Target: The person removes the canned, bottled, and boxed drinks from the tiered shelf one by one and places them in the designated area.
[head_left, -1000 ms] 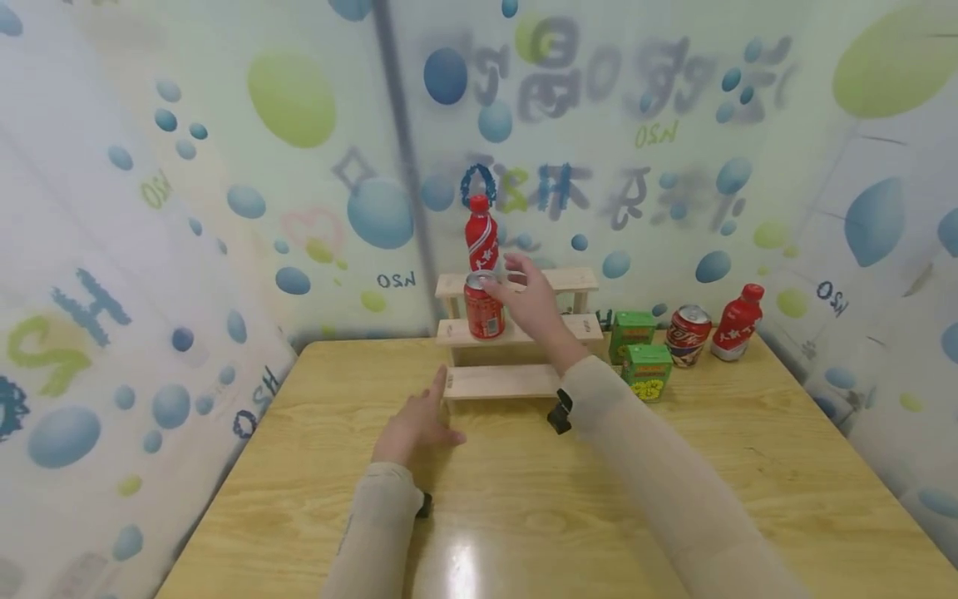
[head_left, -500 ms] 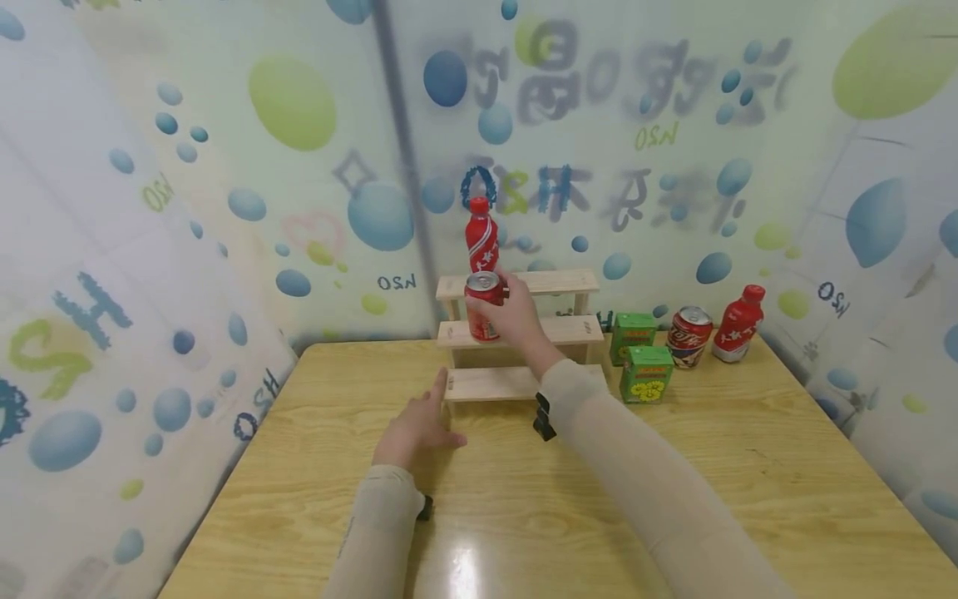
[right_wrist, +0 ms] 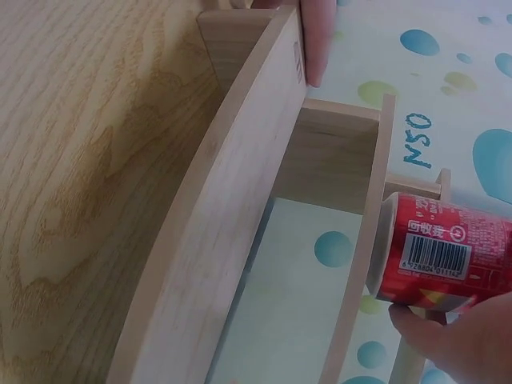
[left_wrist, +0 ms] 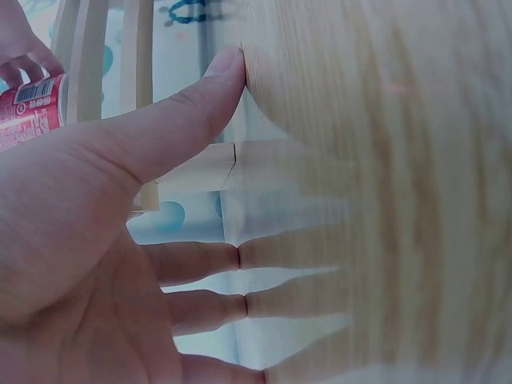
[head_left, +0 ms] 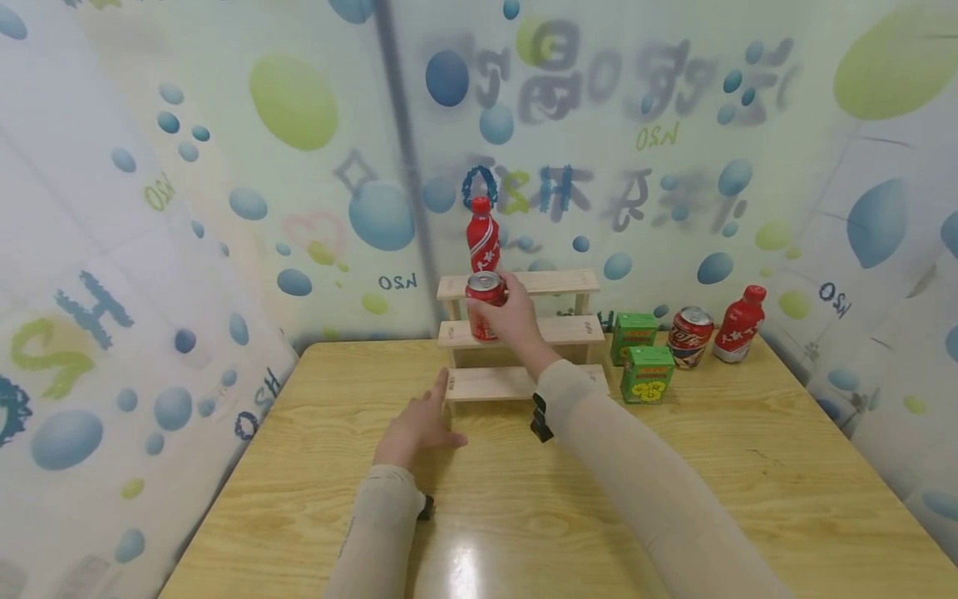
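A red soda can [head_left: 484,309] stands at the left of the middle step of a small wooden shelf [head_left: 557,330]. My right hand [head_left: 516,320] grips the can from its right side, thumb in front. In the right wrist view the can's barcode [right_wrist: 435,254] shows, and its base meets the step. On the tabletop rests my left hand [head_left: 419,428], fingers extended, the index finger at the left end of the lowest step. Its thumb [left_wrist: 192,116] and fingertips touch the wood in the left wrist view. Behind the can, a red bottle [head_left: 483,240] stands on the top step.
Two green drink cartons [head_left: 647,374] stand right of the shelf, one behind the other. Beyond them are a dark red can [head_left: 689,337] and another red bottle [head_left: 739,324] near the table's [head_left: 359,374] back right corner. A patterned wall [head_left: 329,208] rises behind.
My right hand has moved in from the can's upper right and closed round it. The can remains on the middle step. My left hand has stayed in place.
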### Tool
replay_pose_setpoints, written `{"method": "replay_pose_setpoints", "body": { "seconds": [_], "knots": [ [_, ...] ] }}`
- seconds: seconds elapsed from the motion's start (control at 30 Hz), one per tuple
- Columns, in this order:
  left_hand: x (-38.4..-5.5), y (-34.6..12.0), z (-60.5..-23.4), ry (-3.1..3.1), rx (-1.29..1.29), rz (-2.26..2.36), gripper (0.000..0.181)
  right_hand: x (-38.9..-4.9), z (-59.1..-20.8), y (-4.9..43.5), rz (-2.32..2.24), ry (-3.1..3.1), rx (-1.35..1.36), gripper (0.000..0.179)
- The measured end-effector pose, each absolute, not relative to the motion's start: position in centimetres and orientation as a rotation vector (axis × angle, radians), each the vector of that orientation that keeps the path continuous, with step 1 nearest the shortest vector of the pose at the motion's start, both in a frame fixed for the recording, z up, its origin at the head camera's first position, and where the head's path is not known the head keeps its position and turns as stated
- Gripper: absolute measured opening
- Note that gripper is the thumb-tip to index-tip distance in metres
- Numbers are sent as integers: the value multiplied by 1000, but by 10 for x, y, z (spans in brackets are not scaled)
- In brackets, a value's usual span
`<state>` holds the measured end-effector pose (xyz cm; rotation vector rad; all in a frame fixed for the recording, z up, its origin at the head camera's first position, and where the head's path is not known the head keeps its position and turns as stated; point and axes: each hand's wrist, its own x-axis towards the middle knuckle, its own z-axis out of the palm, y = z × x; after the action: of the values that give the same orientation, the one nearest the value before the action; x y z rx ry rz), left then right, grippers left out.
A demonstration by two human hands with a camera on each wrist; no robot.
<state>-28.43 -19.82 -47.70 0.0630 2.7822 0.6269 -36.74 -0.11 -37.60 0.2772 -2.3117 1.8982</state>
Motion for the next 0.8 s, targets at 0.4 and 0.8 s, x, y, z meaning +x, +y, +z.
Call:
{"method": "replay_pose_setpoints", "body": {
  "seconds": [0.4,0.8],
  "knots": [
    [-283,-197,-476,2776,39,624,130,-363,-378,13,1858,-2338,320,68],
    [-283,-198,-476,2791,78,602,131,-345,-362,84,1854,-2351,277,66]
  ]
}}
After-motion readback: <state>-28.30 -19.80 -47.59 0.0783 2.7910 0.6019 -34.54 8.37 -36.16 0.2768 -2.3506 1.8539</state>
